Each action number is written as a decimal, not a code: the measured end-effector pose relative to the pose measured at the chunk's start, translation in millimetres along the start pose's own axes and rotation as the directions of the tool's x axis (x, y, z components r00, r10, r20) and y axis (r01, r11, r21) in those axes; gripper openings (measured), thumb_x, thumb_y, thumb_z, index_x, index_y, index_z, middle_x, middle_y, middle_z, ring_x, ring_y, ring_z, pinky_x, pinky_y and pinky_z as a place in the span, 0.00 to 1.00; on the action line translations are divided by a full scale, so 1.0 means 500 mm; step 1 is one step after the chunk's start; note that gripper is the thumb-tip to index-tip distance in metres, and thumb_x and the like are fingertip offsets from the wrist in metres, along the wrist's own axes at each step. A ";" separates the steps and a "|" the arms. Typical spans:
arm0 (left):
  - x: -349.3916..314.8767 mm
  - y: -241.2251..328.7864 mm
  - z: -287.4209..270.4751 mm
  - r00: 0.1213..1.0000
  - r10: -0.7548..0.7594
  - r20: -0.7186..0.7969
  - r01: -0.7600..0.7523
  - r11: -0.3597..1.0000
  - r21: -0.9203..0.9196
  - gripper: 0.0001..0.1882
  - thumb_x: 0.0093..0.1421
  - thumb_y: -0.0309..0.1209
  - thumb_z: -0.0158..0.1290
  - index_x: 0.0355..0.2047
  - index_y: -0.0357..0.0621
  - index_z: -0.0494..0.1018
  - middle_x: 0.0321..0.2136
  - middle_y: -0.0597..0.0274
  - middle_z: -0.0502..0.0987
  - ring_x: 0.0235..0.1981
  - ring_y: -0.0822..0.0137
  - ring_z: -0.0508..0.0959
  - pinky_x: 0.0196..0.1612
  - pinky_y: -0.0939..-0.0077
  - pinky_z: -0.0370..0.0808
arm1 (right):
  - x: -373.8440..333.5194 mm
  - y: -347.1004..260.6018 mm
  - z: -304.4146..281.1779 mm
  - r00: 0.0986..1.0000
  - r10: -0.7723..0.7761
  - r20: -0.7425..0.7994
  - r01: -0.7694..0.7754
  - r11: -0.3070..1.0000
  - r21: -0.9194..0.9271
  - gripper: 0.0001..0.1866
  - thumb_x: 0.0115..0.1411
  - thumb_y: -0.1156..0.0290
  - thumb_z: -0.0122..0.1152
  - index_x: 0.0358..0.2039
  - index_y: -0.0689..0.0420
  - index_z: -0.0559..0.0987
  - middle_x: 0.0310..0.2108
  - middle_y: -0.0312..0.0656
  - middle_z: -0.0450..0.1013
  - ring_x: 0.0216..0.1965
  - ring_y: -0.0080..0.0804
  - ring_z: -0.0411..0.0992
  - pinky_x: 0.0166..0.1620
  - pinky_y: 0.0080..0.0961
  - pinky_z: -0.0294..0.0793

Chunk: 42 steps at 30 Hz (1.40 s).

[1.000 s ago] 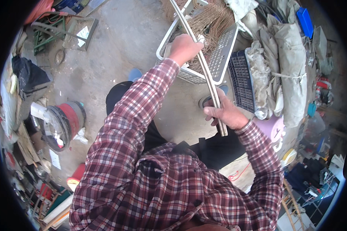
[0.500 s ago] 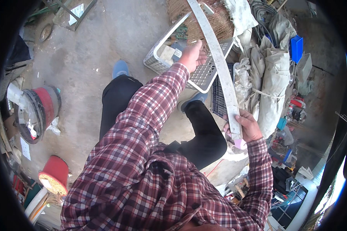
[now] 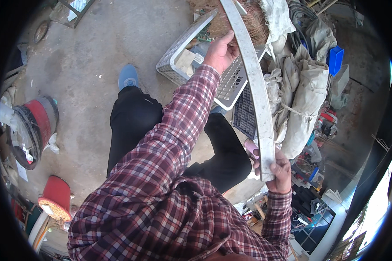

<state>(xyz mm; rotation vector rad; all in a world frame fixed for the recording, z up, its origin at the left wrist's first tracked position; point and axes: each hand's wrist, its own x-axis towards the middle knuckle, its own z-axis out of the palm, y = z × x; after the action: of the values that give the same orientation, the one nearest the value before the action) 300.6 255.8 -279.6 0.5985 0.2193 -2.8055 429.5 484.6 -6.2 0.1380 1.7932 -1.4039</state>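
A long, flat, whitish strip [image 3: 253, 82] reaches from beside my body up past the top of the view; its bend may be partly lens distortion. My right hand [image 3: 278, 172] grips its near end, thumb on the upper face and fingers around the edge. Farther along, my left hand [image 3: 221, 53] is closed at the strip's left edge, with the thumb against it and the fingertips partly hidden. Below that hand stands a white plastic basket [image 3: 174, 56] with a perforated wall, containing a pale block [image 3: 185, 61] and other small items.
Rolled, tied grey-white sheeting [image 3: 307, 104] lies right of the strip, near a dark crate [image 3: 245, 113] and a blue bin [image 3: 335, 61]. Brown netting [image 3: 252, 26] is piled beyond the basket. A red bucket [image 3: 56, 193] and a black-and-red round container [image 3: 37, 126] stand at left.
My left hand has moved up to the strip's edge and its fingers have curled in. My right hand has drawn the near end of the strip down toward my body.
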 end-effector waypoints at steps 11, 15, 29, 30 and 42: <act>-0.056 0.045 0.004 0.997 0.004 0.082 -0.031 0.941 0.337 0.11 0.65 0.34 0.52 0.32 0.38 0.71 0.25 0.63 0.72 0.20 0.73 0.68 0.21 0.79 0.66 | -0.018 0.028 0.031 0.968 -0.042 -0.247 0.060 0.996 0.066 0.24 0.56 0.77 0.58 0.53 0.69 0.69 0.40 0.54 0.74 0.33 0.41 0.78 0.27 0.27 0.78; -0.060 0.050 0.004 0.998 0.014 0.061 -0.035 0.929 0.368 0.10 0.65 0.34 0.51 0.33 0.38 0.69 0.23 0.65 0.70 0.18 0.74 0.66 0.19 0.78 0.64 | -0.014 0.036 0.041 0.965 -0.050 -0.258 0.073 0.994 0.079 0.23 0.55 0.78 0.58 0.52 0.71 0.69 0.37 0.54 0.75 0.32 0.42 0.78 0.26 0.27 0.79; -0.218 -0.037 0.029 0.976 -0.210 0.051 0.158 0.854 0.495 0.12 0.66 0.37 0.51 0.35 0.40 0.69 0.23 0.67 0.69 0.17 0.79 0.65 0.17 0.83 0.65 | 0.056 0.026 0.022 0.933 -0.135 -0.334 0.124 0.991 -0.054 0.20 0.57 0.78 0.54 0.50 0.73 0.69 0.32 0.54 0.76 0.27 0.37 0.77 0.23 0.23 0.75; -0.236 -0.051 0.030 0.977 -0.182 0.109 0.111 0.877 0.467 0.12 0.66 0.38 0.51 0.35 0.40 0.69 0.24 0.67 0.70 0.17 0.79 0.65 0.17 0.83 0.65 | 0.063 0.026 0.020 0.930 -0.162 -0.331 0.152 0.987 -0.056 0.20 0.57 0.78 0.54 0.50 0.73 0.69 0.30 0.55 0.76 0.25 0.35 0.76 0.23 0.22 0.73; -0.382 -0.136 -0.019 0.880 -0.460 0.118 0.326 0.765 0.555 0.16 0.67 0.41 0.49 0.37 0.38 0.70 0.23 0.67 0.69 0.20 0.77 0.68 0.19 0.82 0.66 | 0.109 0.068 0.001 0.920 -0.279 -0.275 0.240 0.956 -0.166 0.18 0.55 0.81 0.54 0.48 0.74 0.71 0.34 0.49 0.76 0.28 0.30 0.77 0.26 0.21 0.75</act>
<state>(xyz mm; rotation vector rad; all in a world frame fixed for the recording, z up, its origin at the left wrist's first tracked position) 452.9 365.6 -201.7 0.3132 -0.5600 -3.3358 413.2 475.5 -67.7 0.0430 2.2128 -1.5068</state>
